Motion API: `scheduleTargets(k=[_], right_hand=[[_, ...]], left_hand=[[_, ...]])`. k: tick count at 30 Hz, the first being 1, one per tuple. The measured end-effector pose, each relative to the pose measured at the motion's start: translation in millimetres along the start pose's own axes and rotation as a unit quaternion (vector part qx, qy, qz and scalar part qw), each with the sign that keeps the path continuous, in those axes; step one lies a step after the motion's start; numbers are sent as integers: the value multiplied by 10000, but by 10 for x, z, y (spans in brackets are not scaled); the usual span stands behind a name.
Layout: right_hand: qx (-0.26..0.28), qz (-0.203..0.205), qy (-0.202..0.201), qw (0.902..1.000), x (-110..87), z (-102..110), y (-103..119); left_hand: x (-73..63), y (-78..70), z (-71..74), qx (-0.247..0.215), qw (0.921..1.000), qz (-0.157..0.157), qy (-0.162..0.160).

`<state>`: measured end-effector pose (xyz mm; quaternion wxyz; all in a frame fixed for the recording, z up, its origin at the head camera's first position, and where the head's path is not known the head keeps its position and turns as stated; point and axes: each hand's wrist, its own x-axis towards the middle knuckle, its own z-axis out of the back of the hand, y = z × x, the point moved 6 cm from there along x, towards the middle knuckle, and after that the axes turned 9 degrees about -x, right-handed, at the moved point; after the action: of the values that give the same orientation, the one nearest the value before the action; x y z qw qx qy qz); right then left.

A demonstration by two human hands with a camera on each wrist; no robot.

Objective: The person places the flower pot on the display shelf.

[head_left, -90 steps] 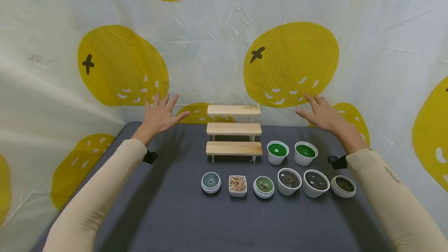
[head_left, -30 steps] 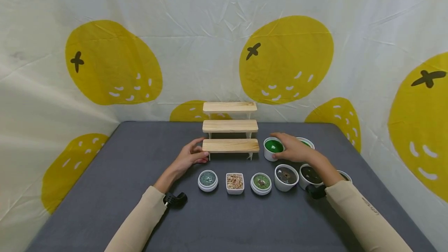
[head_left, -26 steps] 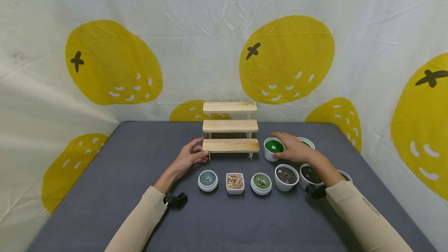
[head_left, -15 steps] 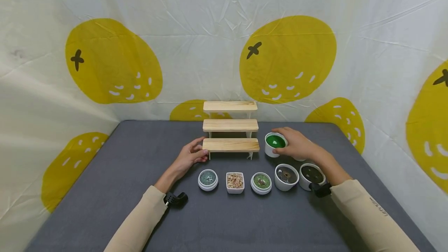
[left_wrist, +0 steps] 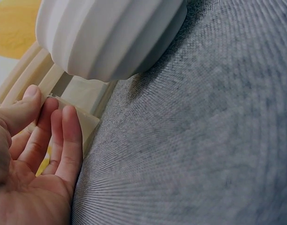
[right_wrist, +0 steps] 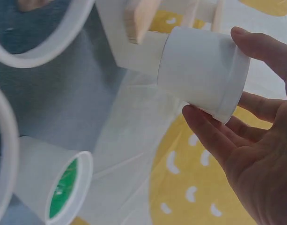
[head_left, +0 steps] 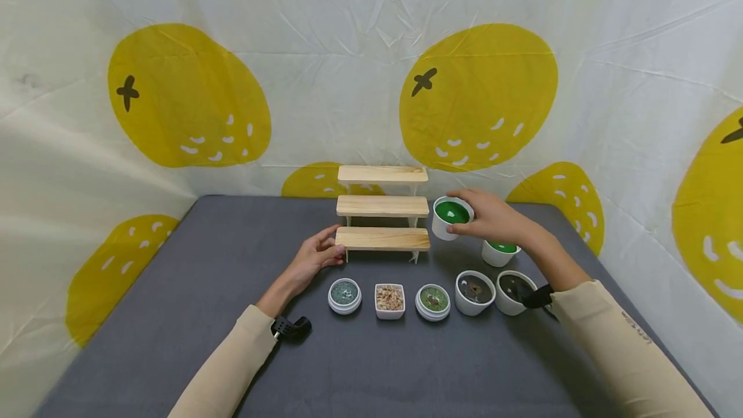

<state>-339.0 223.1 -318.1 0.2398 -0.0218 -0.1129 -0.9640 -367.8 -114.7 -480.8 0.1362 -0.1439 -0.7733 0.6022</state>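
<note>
My right hand (head_left: 493,217) grips a white cup (head_left: 445,231) with green contents, holding it in the air just right of the wooden three-tier display stand (head_left: 383,238). In the right wrist view, the thumb is at the rim of that cup (right_wrist: 199,70) and the fingers support it from the other side. My left hand (head_left: 313,260) pinches the left end of the stand's lowest tier. The left wrist view shows thumb and forefinger (left_wrist: 35,136) meeting at the tier's edge, with the other fingers curved near its clear support.
A second green-filled cup (head_left: 499,257) stands under the right forearm. In front are two white cups with dark contents, one cup (head_left: 473,305) beside the other (head_left: 511,302). Left of them sit a green-topped dish (head_left: 432,313), a square dish of brown bits (head_left: 389,313) and a blue-grey dish (head_left: 344,306).
Both hands have come down from the air to the table. My right hand has taken hold of the green-filled cup and raised it; my left has stayed at the stand's lowest tier lately.
</note>
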Motion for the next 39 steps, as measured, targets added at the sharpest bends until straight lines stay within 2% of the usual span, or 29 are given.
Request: scheduleTargets(k=[8,15,20,28,39], right_hand=[[153,-148,21,9998,215,165,119],[129,66,-191,9997,465,299,268],[301,106,-341,9989,650,363,347],[677,-90,-252,9973,914,370,421],[1332,-251,-170,9906,1120,351,437]], left_hand=[[4,0,7,118,9998,-109,68],[4,3,6,185,9998,-84,43],[8,7,6,203,9997,-71,74],[-4,25,2,238,9997,-12,0],[-4,36,-13,205,9998,-5,4]])
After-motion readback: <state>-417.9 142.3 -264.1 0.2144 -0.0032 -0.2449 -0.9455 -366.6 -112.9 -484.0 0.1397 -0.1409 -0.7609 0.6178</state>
